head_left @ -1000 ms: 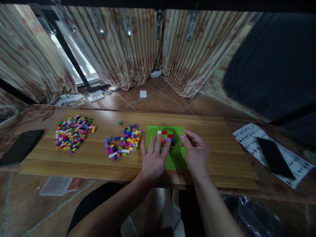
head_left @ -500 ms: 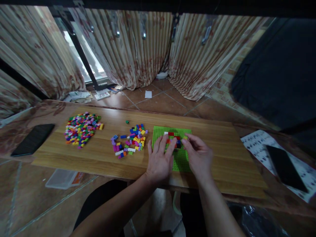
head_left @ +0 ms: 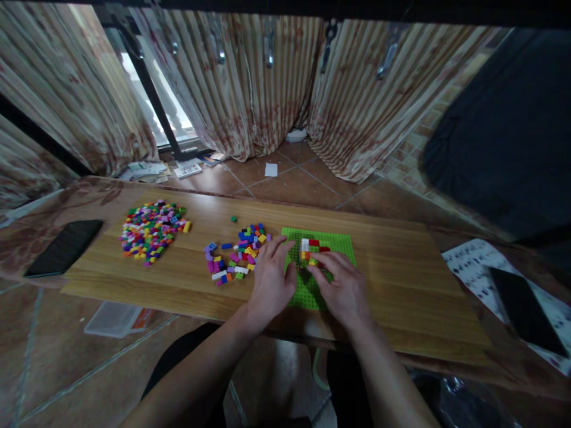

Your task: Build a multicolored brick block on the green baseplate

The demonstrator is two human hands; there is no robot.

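Two hands, below frame centre: left hand, fingers loosely spread, nothing visibly held; right hand, fingertips narrowed on yellow brick, apparently for its smallness, at brick stack on green baseplate.

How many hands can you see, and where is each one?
2: the left hand, fingers spread over the left edge of the green board, and the right hand, fingertips at the brick stack on that board. No other hand shows.
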